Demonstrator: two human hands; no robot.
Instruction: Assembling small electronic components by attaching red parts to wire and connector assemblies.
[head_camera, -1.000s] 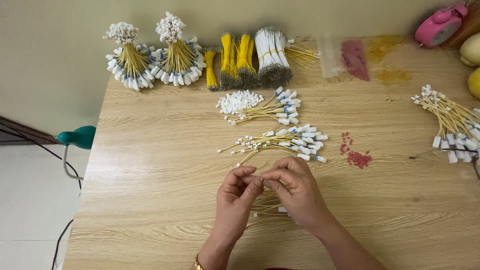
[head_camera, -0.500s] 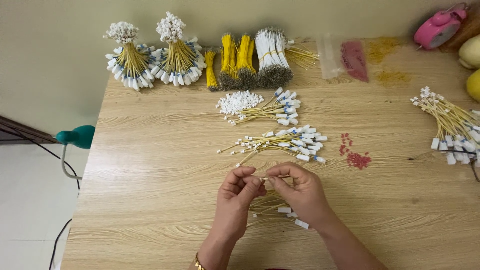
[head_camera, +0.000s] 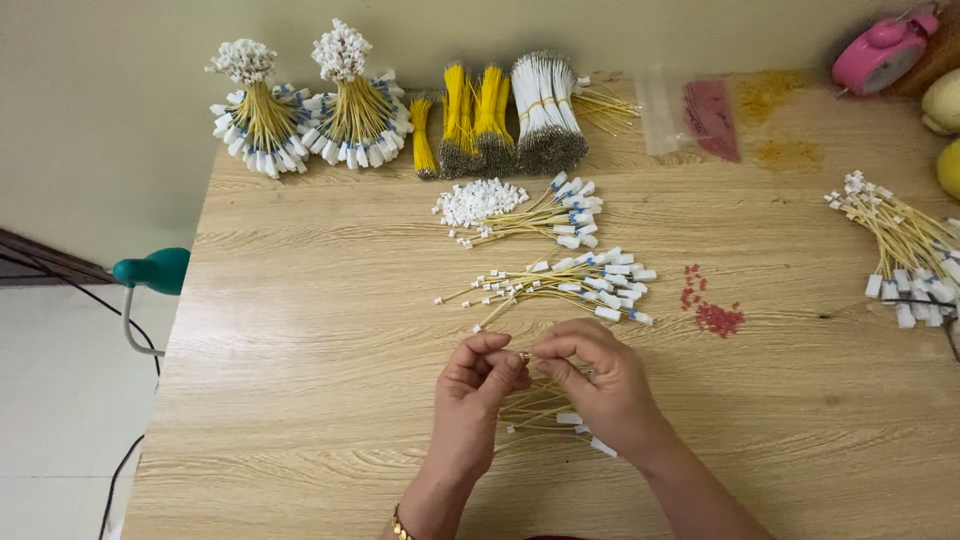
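The left hand (head_camera: 478, 385) and right hand (head_camera: 600, 385) meet fingertip to fingertip low on the table (head_camera: 300, 400), pinching between them the end of a thin yellow wire (head_camera: 524, 356); what sits on that end is too small to tell. Under the hands, toward 6 o'clock, lies a loose bunch of yellow wires (head_camera: 545, 415) with white plugs, partly hidden by the right palm. At 12 o'clock from the hands a spread pile (head_camera: 565, 282) of the same wires lies flat, and beyond it a second pile (head_camera: 525, 212) with a heap of white caps. Red bits (head_camera: 712, 312) are scattered at 2 o'clock. Along the far edge stand two tied sheaves (head_camera: 300, 110), yellow bundles (head_camera: 468, 120) and a grey-white bundle (head_camera: 548, 105). At 3 o'clock, by the right edge, lies another pile (head_camera: 900, 245). A pink clock (head_camera: 885, 52) sits at the far right corner.
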